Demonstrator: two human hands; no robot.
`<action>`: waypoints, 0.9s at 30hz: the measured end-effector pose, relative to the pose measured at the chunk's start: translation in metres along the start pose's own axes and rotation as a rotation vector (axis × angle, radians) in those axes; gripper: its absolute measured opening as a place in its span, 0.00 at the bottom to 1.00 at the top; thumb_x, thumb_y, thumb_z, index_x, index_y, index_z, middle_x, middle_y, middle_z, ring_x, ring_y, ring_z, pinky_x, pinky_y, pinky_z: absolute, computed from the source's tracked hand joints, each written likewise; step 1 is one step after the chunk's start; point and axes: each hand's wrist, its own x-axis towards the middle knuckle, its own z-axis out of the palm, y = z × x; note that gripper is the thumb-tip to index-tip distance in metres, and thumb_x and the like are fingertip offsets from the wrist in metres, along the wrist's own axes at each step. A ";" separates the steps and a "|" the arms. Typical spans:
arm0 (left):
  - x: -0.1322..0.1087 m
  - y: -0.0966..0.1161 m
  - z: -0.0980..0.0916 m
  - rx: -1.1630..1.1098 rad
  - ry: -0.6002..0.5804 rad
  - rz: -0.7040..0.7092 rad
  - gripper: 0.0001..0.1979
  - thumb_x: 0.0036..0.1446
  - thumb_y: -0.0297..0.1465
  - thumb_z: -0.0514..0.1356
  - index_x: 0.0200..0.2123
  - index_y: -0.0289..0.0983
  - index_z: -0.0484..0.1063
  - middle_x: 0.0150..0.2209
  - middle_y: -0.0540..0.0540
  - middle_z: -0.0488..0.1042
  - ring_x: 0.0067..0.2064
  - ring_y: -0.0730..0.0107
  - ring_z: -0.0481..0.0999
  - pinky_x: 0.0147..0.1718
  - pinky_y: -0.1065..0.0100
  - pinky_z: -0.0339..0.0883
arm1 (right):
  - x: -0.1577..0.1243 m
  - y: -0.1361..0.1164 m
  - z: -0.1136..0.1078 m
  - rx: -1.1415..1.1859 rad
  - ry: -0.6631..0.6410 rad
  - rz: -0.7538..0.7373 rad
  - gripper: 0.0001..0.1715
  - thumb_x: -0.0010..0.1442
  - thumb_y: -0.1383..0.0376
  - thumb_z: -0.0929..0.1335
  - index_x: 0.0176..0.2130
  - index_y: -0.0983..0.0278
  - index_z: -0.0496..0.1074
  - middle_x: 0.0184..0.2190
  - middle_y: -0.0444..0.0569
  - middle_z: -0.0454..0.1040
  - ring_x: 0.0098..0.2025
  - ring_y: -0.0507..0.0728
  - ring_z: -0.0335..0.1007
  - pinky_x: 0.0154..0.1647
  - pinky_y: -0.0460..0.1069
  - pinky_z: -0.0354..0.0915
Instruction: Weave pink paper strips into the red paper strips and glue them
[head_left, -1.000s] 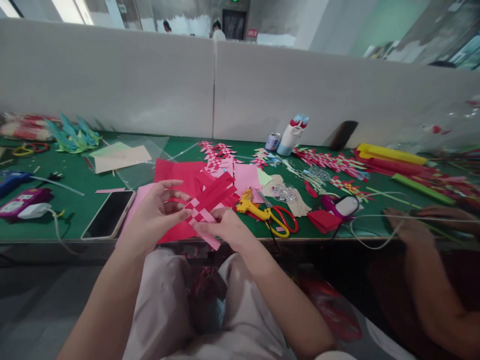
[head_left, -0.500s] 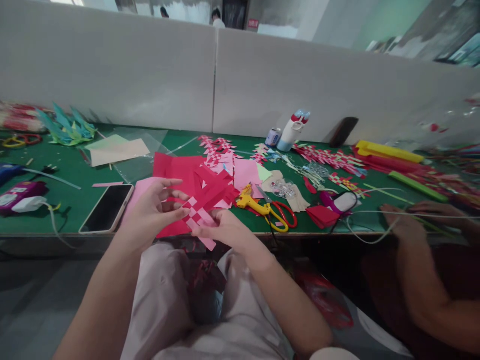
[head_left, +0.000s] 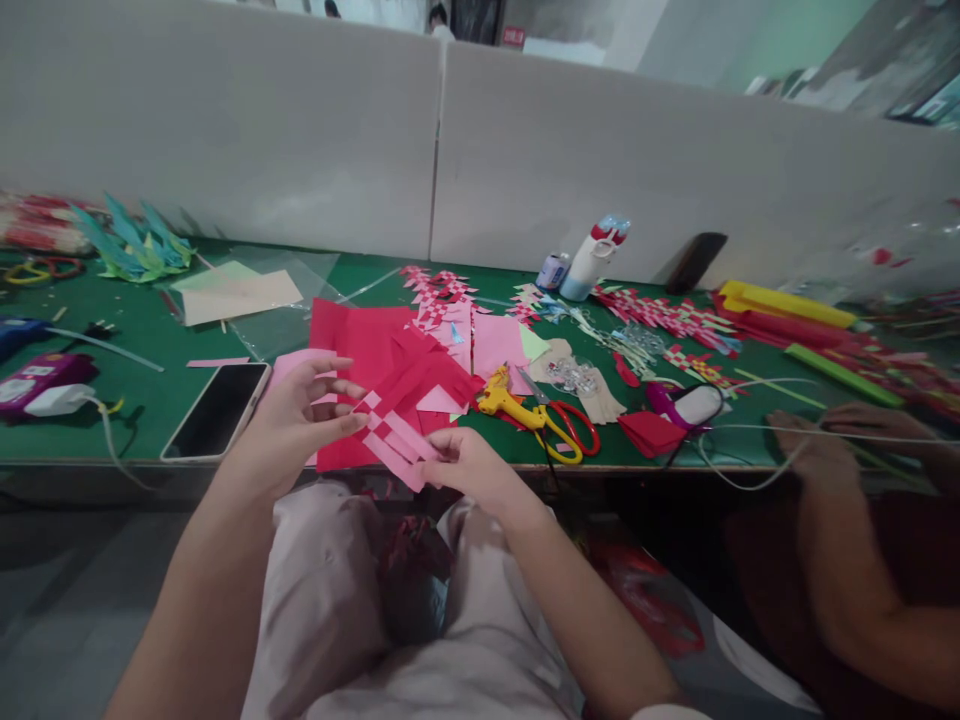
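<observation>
A small weave of red and pink paper strips (head_left: 389, 432) hangs between my two hands at the table's front edge. My left hand (head_left: 319, 405) pinches its upper left corner between thumb and fingers, the other fingers spread. At the lower right, my right hand (head_left: 459, 462) grips the ends of the pink strips. Red strips run up and right from the checkered part. Beneath lies a large red paper sheet (head_left: 341, 335), partly hidden by my left hand. Yellow-handled scissors or a similar yellow tool (head_left: 510, 408) rests right of the weave.
A phone (head_left: 215, 412) lies left of my left hand. Red-handled scissors (head_left: 583, 425), a white bottle (head_left: 590, 262), a can (head_left: 553, 271) and woven paper pieces (head_left: 667, 318) are to the right. Another person's hands (head_left: 806, 445) are at far right. A grey partition (head_left: 300, 140) stands behind.
My right hand has moved slightly right and down along the pink strips, which now show at greater length, spread between my hands. The camera view has shifted a little.
</observation>
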 end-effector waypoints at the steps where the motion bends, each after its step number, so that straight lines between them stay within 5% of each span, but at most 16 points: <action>1: 0.000 -0.001 0.000 0.000 -0.004 0.002 0.34 0.35 0.29 0.72 0.49 0.37 0.66 0.36 0.47 0.73 0.35 0.70 0.75 0.36 0.65 0.72 | 0.001 0.001 0.000 0.014 -0.010 -0.005 0.18 0.42 0.56 0.75 0.26 0.68 0.73 0.18 0.39 0.64 0.21 0.46 0.55 0.22 0.43 0.51; 7: -0.003 -0.001 0.012 0.001 -0.022 -0.053 0.34 0.34 0.29 0.72 0.48 0.37 0.67 0.36 0.47 0.73 0.32 0.70 0.75 0.31 0.65 0.73 | 0.015 -0.003 0.012 0.086 0.010 -0.006 0.23 0.39 0.56 0.77 0.32 0.68 0.74 0.23 0.41 0.70 0.24 0.48 0.60 0.26 0.44 0.57; 19: -0.001 -0.008 -0.004 0.009 -0.021 -0.059 0.35 0.35 0.29 0.73 0.50 0.39 0.66 0.36 0.48 0.73 0.34 0.70 0.75 0.34 0.65 0.73 | 0.003 0.003 0.001 -0.081 -0.031 0.024 0.25 0.42 0.50 0.75 0.22 0.68 0.68 0.15 0.38 0.59 0.19 0.45 0.50 0.20 0.44 0.44; 27: 0.001 -0.005 -0.016 -0.022 0.049 0.004 0.33 0.35 0.28 0.72 0.49 0.37 0.69 0.34 0.48 0.73 0.34 0.72 0.74 0.33 0.69 0.72 | -0.003 0.027 -0.019 -0.151 -0.103 0.056 0.19 0.48 0.55 0.73 0.28 0.70 0.76 0.23 0.47 0.74 0.24 0.48 0.63 0.25 0.43 0.56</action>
